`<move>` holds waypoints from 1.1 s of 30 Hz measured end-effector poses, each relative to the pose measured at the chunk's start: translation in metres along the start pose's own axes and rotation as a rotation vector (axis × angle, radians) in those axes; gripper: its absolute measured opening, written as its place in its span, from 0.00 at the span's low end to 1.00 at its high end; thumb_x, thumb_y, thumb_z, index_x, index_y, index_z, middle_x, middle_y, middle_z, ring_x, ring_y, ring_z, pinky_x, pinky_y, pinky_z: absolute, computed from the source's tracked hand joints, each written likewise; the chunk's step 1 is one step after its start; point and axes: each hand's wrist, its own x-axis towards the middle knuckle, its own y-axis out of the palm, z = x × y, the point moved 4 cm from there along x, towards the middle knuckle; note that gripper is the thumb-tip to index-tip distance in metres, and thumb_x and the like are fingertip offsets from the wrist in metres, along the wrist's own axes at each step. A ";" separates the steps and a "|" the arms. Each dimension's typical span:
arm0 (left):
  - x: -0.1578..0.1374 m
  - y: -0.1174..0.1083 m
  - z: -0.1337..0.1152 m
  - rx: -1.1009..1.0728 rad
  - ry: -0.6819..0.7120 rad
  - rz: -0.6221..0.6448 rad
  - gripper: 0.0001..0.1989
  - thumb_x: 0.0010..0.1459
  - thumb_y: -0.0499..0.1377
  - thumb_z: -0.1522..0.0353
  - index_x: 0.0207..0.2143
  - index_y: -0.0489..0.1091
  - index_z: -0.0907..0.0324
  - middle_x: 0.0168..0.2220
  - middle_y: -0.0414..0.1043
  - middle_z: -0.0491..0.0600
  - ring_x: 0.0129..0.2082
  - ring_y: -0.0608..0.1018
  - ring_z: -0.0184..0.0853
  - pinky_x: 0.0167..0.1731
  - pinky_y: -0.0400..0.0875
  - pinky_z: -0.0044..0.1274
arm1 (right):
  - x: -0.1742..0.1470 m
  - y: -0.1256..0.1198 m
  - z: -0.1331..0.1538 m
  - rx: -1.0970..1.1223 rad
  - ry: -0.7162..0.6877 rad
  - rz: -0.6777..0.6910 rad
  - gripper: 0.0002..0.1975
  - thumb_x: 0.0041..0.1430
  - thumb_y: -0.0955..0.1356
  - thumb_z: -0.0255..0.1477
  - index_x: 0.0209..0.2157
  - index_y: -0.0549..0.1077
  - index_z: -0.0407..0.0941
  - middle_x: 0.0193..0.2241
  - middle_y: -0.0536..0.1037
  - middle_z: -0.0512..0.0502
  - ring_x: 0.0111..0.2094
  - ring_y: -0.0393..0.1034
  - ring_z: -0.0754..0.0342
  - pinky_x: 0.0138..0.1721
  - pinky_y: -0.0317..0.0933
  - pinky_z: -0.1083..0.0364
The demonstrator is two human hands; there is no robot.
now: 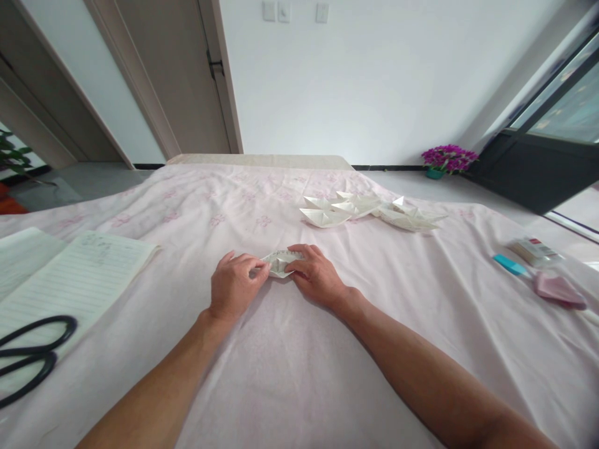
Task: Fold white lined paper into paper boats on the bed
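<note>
A small folded paper boat (279,264) with writing along one side is between my two hands, just above or on the pink cloth. My left hand (236,280) pinches its left end between thumb and fingers. At the other end, my right hand (316,274) grips the boat, its fingers over the side and its thumb near the middle peak. Beyond my hands, a group of folded white paper boats (346,206) lies close together on the cloth, towards the right.
An open lined notebook (112,265) lies on the left, with black-handled scissors (60,330) over it. On the right are a blue object (509,264), a clear packet (536,251) and a pink folded item (559,290). Purple flowers (449,159) stand on the floor by the wall.
</note>
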 end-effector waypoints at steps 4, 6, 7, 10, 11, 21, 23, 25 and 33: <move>0.002 -0.002 -0.007 0.017 0.016 0.026 0.04 0.54 0.63 0.65 0.34 0.76 0.53 0.39 0.80 0.47 0.38 0.79 0.40 0.61 0.50 0.44 | 0.000 0.001 0.000 -0.005 0.007 -0.002 0.11 0.56 0.68 0.21 0.36 0.79 0.50 0.52 0.69 0.45 0.48 0.63 0.48 0.49 0.63 0.49; 0.004 -0.002 -0.009 0.034 0.025 0.048 0.06 0.53 0.64 0.64 0.35 0.77 0.53 0.40 0.80 0.48 0.39 0.79 0.41 0.61 0.47 0.46 | 0.000 0.001 0.000 -0.003 0.002 0.000 0.12 0.55 0.67 0.20 0.36 0.79 0.50 0.52 0.69 0.45 0.48 0.63 0.48 0.49 0.62 0.49; 0.004 -0.001 -0.010 0.041 0.027 0.059 0.06 0.53 0.64 0.64 0.36 0.77 0.53 0.40 0.80 0.48 0.39 0.79 0.42 0.61 0.47 0.47 | 0.000 0.001 0.001 -0.002 -0.002 0.000 0.12 0.55 0.67 0.20 0.36 0.79 0.50 0.52 0.69 0.45 0.48 0.63 0.48 0.49 0.62 0.49; 0.007 0.002 -0.013 0.060 0.013 0.076 0.06 0.54 0.64 0.63 0.35 0.77 0.52 0.39 0.80 0.49 0.38 0.78 0.42 0.60 0.46 0.48 | 0.000 0.000 0.002 -0.004 -0.013 0.002 0.13 0.54 0.67 0.20 0.36 0.79 0.50 0.52 0.69 0.45 0.47 0.63 0.48 0.49 0.62 0.48; 0.008 0.003 -0.014 0.066 0.005 0.076 0.06 0.54 0.64 0.63 0.34 0.77 0.52 0.38 0.80 0.49 0.38 0.78 0.43 0.59 0.46 0.49 | 0.000 -0.001 0.002 -0.006 -0.015 0.006 0.14 0.54 0.67 0.20 0.37 0.79 0.50 0.52 0.69 0.45 0.47 0.64 0.48 0.49 0.61 0.48; 0.021 0.012 -0.030 0.134 0.047 0.108 0.04 0.55 0.62 0.66 0.29 0.77 0.53 0.32 0.79 0.50 0.35 0.78 0.44 0.58 0.47 0.49 | 0.001 0.000 0.004 -0.046 -0.027 0.038 0.15 0.52 0.68 0.20 0.37 0.80 0.52 0.53 0.70 0.47 0.50 0.63 0.47 0.52 0.56 0.47; 0.021 0.014 -0.028 0.138 0.039 0.131 0.05 0.56 0.61 0.66 0.28 0.76 0.54 0.30 0.79 0.50 0.33 0.78 0.44 0.57 0.49 0.50 | 0.001 -0.001 0.005 -0.036 -0.035 0.037 0.14 0.52 0.68 0.20 0.36 0.80 0.51 0.53 0.70 0.47 0.50 0.63 0.48 0.52 0.56 0.47; 0.021 0.015 -0.025 0.149 0.034 0.167 0.07 0.57 0.60 0.66 0.27 0.76 0.54 0.30 0.79 0.50 0.33 0.79 0.44 0.56 0.50 0.50 | 0.001 -0.002 0.007 -0.029 -0.042 0.036 0.13 0.53 0.68 0.21 0.36 0.80 0.50 0.53 0.70 0.46 0.50 0.63 0.48 0.52 0.56 0.47; 0.024 0.015 -0.024 0.190 0.012 0.312 0.11 0.58 0.56 0.65 0.28 0.76 0.57 0.30 0.79 0.52 0.33 0.79 0.43 0.57 0.51 0.46 | 0.001 -0.003 0.011 -0.055 -0.042 0.000 0.10 0.52 0.71 0.23 0.36 0.79 0.51 0.52 0.72 0.49 0.55 0.60 0.46 0.56 0.52 0.45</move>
